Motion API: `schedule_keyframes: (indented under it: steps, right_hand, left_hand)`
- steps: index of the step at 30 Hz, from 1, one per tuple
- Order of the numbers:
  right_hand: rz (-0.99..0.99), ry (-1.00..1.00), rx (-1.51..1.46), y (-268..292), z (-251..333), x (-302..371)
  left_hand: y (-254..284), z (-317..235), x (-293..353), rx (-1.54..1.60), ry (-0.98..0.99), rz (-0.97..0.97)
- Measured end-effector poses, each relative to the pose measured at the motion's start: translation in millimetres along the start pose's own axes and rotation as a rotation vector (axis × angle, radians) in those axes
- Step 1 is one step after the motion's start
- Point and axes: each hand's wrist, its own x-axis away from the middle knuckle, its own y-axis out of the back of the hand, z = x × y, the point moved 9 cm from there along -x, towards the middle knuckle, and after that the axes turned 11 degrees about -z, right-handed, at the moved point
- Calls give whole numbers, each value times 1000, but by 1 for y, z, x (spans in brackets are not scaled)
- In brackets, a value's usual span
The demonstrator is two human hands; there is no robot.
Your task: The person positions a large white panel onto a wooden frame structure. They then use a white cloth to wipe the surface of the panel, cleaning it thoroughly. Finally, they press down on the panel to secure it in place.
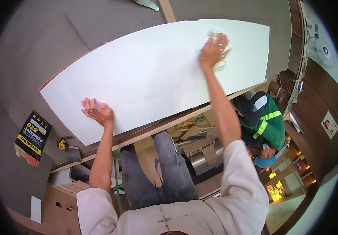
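Holds white cloth (223, 62) against white panel (153, 78) with right hand (212, 51), fingers loosely bent; rests empty left hand (101, 114) there, fingers spread, right of yellow-lettered black container (33, 135).

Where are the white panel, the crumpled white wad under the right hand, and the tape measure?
White panel (153, 80): head view, middle of its top face.
Crumpled white wad (221, 63): head view, its exposed lower part.
Tape measure (62, 144): head view, its yellow-and-black case.
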Motion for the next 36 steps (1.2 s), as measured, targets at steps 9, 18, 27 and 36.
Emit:
schedule_keyframes:
  steps: [9,18,27,36]
  right_hand:
    - [286,383,-278,3,100,23]
    - [321,435,-278,5,141,44]
    - [136,82,-98,6,72,28]
    - [440,379,-279,68,34,145]
  left_hand:
    - [-2,6,5,-14,13,-15]
    - [-3,10,5,-33,18,0]
    - [-6,7,4,-4,-34,-34]
    - [-2,1,4,-47,-69,-35]
